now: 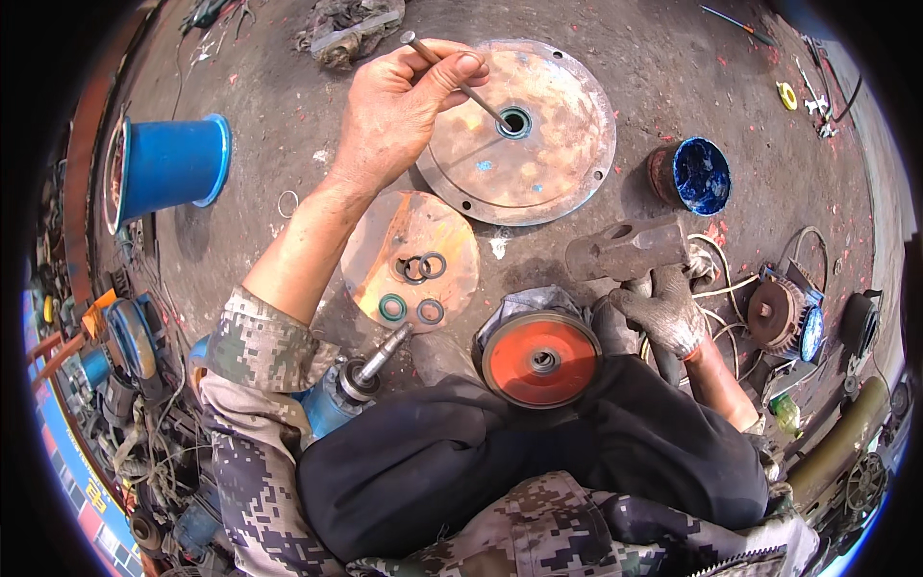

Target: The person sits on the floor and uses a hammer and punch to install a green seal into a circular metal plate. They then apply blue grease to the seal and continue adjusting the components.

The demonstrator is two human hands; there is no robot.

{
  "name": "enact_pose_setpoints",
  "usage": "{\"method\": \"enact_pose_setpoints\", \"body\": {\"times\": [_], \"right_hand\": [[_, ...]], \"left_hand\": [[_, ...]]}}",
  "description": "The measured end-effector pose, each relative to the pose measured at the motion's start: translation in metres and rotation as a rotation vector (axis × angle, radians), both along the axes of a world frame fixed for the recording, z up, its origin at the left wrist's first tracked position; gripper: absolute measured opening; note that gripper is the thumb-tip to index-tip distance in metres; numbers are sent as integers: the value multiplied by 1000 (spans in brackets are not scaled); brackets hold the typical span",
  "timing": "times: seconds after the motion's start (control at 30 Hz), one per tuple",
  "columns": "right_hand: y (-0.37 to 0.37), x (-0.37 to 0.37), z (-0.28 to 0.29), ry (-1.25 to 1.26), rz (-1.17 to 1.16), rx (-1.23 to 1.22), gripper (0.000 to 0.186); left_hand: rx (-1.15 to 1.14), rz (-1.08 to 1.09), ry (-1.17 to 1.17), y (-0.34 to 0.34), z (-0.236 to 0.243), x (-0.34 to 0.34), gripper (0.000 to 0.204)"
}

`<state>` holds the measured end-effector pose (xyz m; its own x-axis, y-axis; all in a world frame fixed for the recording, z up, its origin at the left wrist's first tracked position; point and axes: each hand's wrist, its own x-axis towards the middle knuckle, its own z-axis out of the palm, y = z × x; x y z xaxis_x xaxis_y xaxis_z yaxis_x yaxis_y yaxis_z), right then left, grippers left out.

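Note:
My bare left hand [394, 106] is closed around a metal punch [471, 94], a slim rod with a flat head at its upper end. The punch slants down to the right, its tip at the central hole of a large round metal plate [548, 178] with bolt holes along its rim. A dark green ring [504, 131] lines that hole. My right hand [665, 313], in a grey knit glove, is closed under a heavy steel hammer head [625, 248]; the handle is mostly hidden. An orange-red disc [540, 361] with a hub stands between my legs.
Several rubber rings [431, 310] lie on a smaller round plate [385, 231]. A motor with a shaft [385, 354] is beside my left leg. A blue cylinder [173, 163] lies left; a blue paint can [700, 176] and a motor part [774, 313] with cables are right.

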<state>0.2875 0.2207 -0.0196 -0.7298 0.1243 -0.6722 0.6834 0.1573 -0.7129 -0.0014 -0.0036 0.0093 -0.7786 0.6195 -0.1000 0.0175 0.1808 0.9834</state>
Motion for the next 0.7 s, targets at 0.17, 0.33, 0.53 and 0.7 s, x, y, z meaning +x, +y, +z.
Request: {"method": "enact_pose_setpoints", "body": {"times": [0.17, 0.33, 0.53, 0.7], "right_hand": [[3, -11, 13, -14, -148, -17, 30], [22, -34, 51, 70, -109, 75, 43], [27, -86, 124, 230, 2, 345, 34], [19, -128, 179, 531, 96, 554, 40]], "left_hand": [[9, 37, -15, 2, -19, -4, 29], [-10, -13, 145, 2, -29, -8, 23], [-132, -55, 335, 1, -26, -6, 19], [-70, -42, 346, 15, -19, -7, 20]]}}
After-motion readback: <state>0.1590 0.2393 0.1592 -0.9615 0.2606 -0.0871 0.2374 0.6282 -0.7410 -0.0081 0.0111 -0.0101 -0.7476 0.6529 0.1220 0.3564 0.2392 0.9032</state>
